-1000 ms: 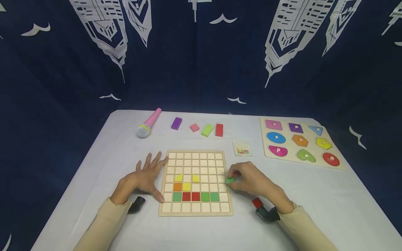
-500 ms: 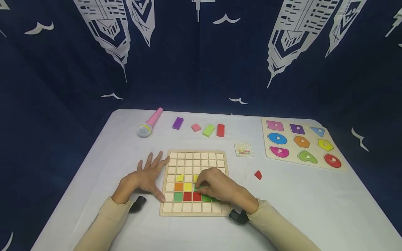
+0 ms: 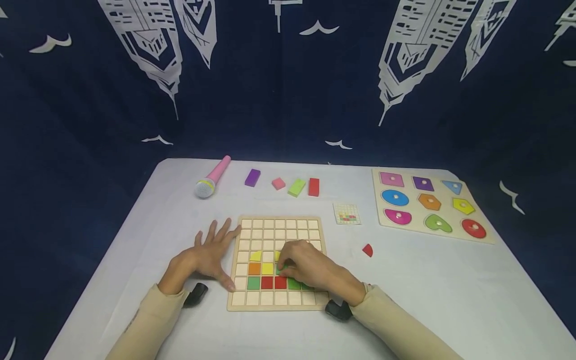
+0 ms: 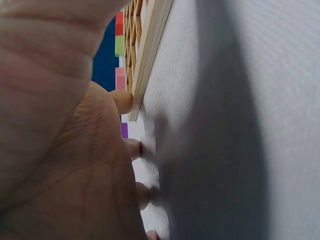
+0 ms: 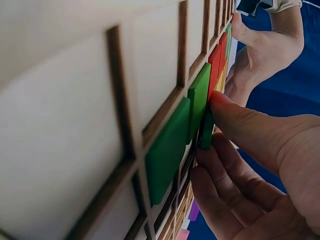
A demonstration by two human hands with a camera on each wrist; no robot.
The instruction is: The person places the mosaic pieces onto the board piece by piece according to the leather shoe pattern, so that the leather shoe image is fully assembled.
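A wooden grid board lies on the white table, with yellow, orange, red and green tiles in some of its cells. My left hand has its fingers spread and rests along the board's left edge, touching it with thumb and index finger. Over the board, my right hand pinches a green tile between thumb and fingers, right of a yellow tile and above the row of red tiles. Part of that row, including a green tile, is partly covered by my right hand in the head view.
A small pattern card and a red quarter-round piece lie right of the board. Behind are a pink toy microphone and purple, pink, lime and red blocks. A shape puzzle lies far right.
My right hand has carried the green tile from beside the board's right edge leftward onto the grid, uncovering the red quarter-round piece. My left hand has stayed in place.
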